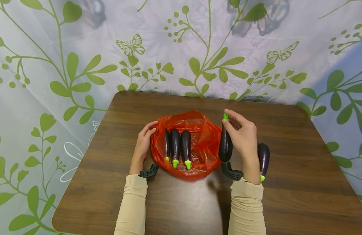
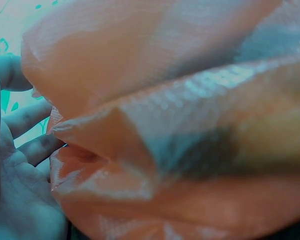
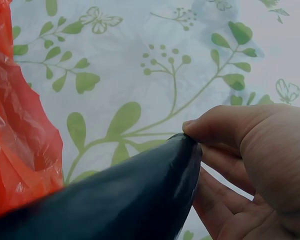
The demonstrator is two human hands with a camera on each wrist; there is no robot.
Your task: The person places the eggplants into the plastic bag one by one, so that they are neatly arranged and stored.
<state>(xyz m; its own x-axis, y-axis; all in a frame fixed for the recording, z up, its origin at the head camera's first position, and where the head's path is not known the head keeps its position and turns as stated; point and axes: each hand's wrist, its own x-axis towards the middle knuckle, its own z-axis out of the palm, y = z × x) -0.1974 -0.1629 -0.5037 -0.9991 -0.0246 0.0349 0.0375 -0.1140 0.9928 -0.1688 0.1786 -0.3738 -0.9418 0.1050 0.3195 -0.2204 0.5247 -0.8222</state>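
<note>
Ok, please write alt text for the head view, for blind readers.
A person's right hand pinches an eggplant by its stem beside an open red bag holding three more. The left hand touches the bag; another eggplant lies on the table.

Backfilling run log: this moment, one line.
right hand: holds eggplant by green stem; left hand: touches red bag; bag: three eggplants visible; table: another eggplant

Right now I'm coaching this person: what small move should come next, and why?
Probably move the right hand left over the red bag: it pinches an eggplant by its stem at the bag's right edge, the bag gapes open with three eggplants inside, and the left hand touches its left side.
</note>
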